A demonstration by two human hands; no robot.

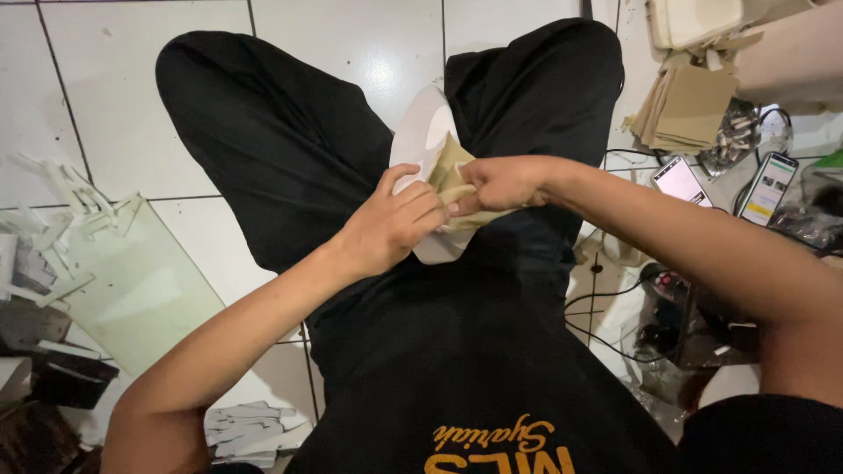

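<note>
Your left hand (391, 224) and right hand (500, 183) meet on a white curved piece (421, 132) with a tan, khaki-coloured sheet (452, 171) against it. Beneath them your trousers (272, 132) are plain black, and your shirt (474, 377) is black too, with yellow-orange lettering at its lower edge. The floor tiles (351, 35) are glossy white with dark grout lines. At your left lies a pale green translucent pane (145, 290) with white strips (66, 189) scattered beside it. At your right a stack of brown cardboard (689, 110) sits near two phones (768, 186) with bright white screens.
</note>
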